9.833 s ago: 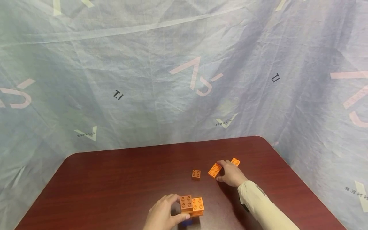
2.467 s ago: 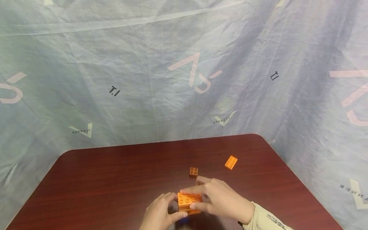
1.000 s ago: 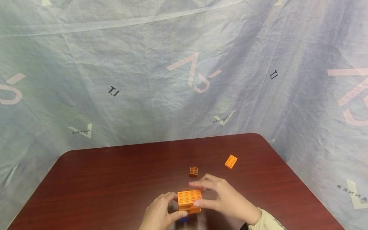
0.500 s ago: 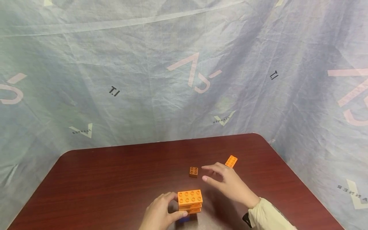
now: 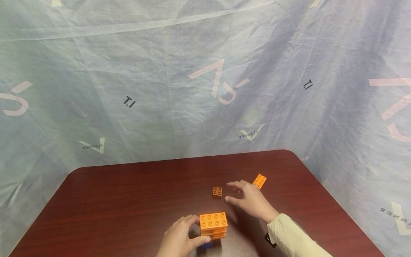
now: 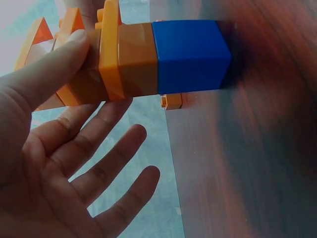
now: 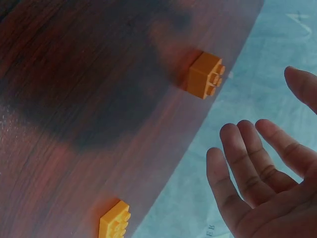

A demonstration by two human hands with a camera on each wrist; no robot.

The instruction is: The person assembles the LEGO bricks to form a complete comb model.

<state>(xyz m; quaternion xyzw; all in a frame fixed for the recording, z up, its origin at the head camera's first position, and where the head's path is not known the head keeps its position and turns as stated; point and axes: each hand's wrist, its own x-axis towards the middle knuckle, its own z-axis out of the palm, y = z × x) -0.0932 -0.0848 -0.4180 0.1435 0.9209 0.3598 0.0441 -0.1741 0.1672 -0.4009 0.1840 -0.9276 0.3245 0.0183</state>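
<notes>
A stack of toy building bricks (image 5: 213, 221) stands upright near me, topped by an orange eight-stud plate. In the left wrist view the stack (image 6: 136, 59) has a blue brick (image 6: 190, 57) at its base, with brown bricks and orange plates alternating beyond it. My left hand (image 5: 180, 235) holds the upper part between thumb and index finger; its other fingers are spread. My right hand (image 5: 252, 200) hovers just right of a small brown four-stud brick (image 5: 217, 192), thumb and fingers apart, holding nothing. The right wrist view also shows this brown brick (image 7: 204, 75) apart from the fingers.
A loose orange plate (image 5: 259, 181) lies behind the right hand, partly covered by it in the head view. The dark red wooden table (image 5: 135, 200) ends at a pale printed cloth (image 5: 160, 89) hanging behind and at both sides.
One of the two loose orange plates now tops the stack, placed by my right hand. That hand has since let go and moved away, up beside the brown brick. The left hand keeps its hold.
</notes>
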